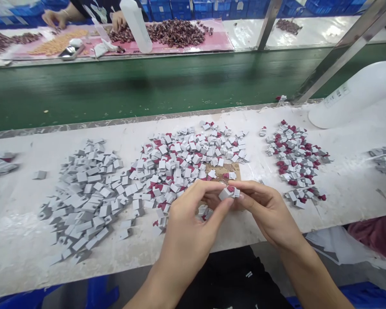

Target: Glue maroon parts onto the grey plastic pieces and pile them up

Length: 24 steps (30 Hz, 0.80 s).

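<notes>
Between my two hands, above the worktable's front part, is a small grey piece with a dark red part (229, 192). My left hand (193, 219) pinches its left side between thumb and fingers. The fingertips of my right hand (266, 208) close on its right side. Behind my hands spreads a pile of grey and red pieces (180, 154), next to a brown cardboard patch (234, 169). Plain grey blocks (86, 193) are heaped to the left. Another heap of grey and red pieces (296, 159) lies to the right.
A large white bottle (350, 96) leans at the right, near a slanted metal post (334, 56). Behind the worktable (122, 128) runs a green belt (116, 86). Across it, a person's hands (59, 18) work beside dark red pieces (176, 33) and a white bottle (137, 25).
</notes>
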Available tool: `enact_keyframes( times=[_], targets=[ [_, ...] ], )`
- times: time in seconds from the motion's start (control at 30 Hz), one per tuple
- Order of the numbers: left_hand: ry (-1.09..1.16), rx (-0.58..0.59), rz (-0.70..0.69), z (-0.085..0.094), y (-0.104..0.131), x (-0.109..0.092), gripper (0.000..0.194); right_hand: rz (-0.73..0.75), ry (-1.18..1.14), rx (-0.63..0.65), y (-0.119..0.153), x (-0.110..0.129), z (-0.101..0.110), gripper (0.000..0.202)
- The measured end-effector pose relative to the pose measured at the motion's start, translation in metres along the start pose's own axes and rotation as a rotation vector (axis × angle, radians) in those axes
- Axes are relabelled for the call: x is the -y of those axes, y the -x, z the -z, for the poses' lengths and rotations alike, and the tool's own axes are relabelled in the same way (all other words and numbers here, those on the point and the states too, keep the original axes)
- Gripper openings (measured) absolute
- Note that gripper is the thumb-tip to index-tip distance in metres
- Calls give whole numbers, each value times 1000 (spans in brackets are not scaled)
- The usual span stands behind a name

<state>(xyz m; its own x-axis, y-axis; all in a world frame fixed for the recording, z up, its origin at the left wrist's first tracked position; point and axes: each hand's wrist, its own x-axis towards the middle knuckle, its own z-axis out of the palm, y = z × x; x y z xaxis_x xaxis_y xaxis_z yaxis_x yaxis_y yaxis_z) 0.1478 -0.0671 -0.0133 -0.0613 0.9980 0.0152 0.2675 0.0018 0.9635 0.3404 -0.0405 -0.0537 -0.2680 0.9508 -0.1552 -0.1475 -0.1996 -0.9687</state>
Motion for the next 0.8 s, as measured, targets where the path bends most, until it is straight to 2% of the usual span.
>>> enact_keyframes(
  times=[0.13, 0.27, 0.37, 0.47, 0.57, 0.63, 0.7, 0.77, 0.8],
  targets=[
    [-265, -108, -58, 21, -23, 4, 17, 141, 315, -139, -4, 11, 9, 20],
    [-491, -306, 5, 54, -61, 13, 20, 234, 615, -295, -29, 21, 36, 22],
    [-644, -339, 43, 69, -84, 26, 15, 236, 926, -417, -78, 34, 64, 31],
    [-718, -313, 16, 72, -94, 39, 15, 188, 1084, -516, -146, 52, 91, 44],
    [-753, -344, -44, 70, -90, 45, 25, 133, 1174, -612, -212, 68, 110, 47],
    [-764, -382, -56, 71, -80, 44, 30, 86, 1221, -659, -243, 74, 116, 43],
    [-769, -406, -73, 75, -62, 40, 29, 38, 1250, -674, -261, 78, 117, 33],
    [-772, -410, -102, 81, -40, 36, 21, -4, 1263, -660, -267, 80, 114, 23],
    [-773, -412, -107, 85, -28, 35, 19, -19, 1264, -647, -268, 81, 111, 29]
  ],
)
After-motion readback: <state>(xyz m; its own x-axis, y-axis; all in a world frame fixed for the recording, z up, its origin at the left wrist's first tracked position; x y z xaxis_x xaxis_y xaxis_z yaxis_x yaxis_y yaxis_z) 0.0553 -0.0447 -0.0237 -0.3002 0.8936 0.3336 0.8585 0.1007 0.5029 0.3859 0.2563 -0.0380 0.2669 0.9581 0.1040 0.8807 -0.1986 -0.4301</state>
